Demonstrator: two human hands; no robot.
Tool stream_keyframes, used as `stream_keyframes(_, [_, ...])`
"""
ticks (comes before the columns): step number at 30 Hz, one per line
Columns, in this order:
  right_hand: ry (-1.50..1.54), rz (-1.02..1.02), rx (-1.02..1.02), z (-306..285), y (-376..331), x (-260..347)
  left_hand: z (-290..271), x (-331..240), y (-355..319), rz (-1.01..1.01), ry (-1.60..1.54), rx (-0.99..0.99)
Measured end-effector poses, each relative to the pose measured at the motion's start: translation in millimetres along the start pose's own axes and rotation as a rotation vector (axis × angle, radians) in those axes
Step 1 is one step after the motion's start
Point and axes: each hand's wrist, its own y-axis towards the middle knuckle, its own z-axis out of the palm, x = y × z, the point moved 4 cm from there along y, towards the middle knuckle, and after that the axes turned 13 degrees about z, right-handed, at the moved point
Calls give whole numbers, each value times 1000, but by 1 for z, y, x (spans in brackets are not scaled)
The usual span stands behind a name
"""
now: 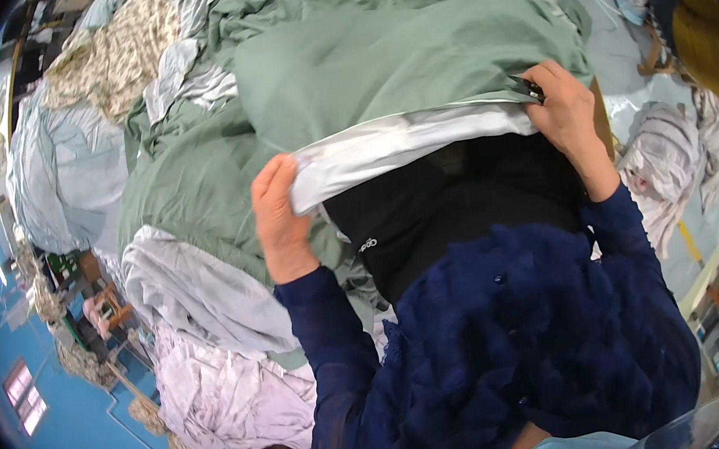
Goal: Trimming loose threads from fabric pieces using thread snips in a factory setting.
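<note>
head view: green sheet's (pixel 377 63) pale hem between left hand (pixel 281 220), right hand (pixel 569 116)

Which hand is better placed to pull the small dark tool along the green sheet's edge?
Probably the right hand: it already holds the small dark tool at the green sheet. The left hand only grips the hem.

Left hand (pixel 281 220) and right hand (pixel 567 112) each clutch the white-lined edge of a green sheet (pixel 378 72) above piled linens (pixel 214 347).
</note>
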Motion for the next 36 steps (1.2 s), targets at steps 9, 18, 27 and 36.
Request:
stream_keyframes(9, [449,257,45,-31,0,-58,-30,-70,-10,121,102,68])
stream_keyframes(18, [620,240,74,-68,-18,-49,-51,-98,-40,235,311,56])
stream_keyframes(27, [447,-12,2,-47,-66,-64,-71,-47,-83,473,1077,292])
stream_keyframes(36, [421,26,-69,-44,-94,-83,-11,-32,-113,560,1644,372])
